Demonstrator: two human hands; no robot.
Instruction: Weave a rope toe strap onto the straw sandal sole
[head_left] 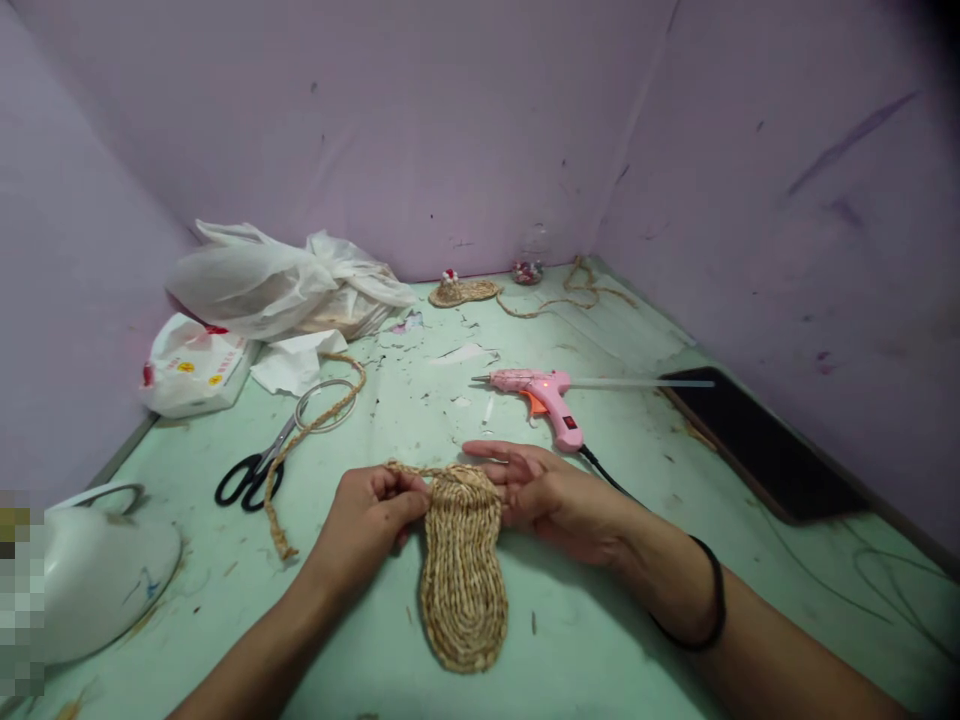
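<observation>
A woven straw sole (pixel 465 590), made of coiled braided cord, lies in front of me with its narrower end away from me. My left hand (pixel 382 508) pinches a short length of braided cord (pixel 409 468) at the sole's upper left edge. On the other side, my right hand (pixel 540 495) rests against the sole's upper right edge, its fingers spread and partly behind the sole. Beyond my right hand lies a pink glue gun (pixel 551 400) with a glue stick in its back and a small light lit.
Scissors (pixel 262 470), a looped cord (pixel 300 435) and a white lamp base (pixel 112 580) are at left. Plastic bags (pixel 277 285) and a box (pixel 199 370) stand behind them. A small straw sole (pixel 465 292) and a bead jar (pixel 528 270) sit at the back; a dark tablet (pixel 757 440) lies right.
</observation>
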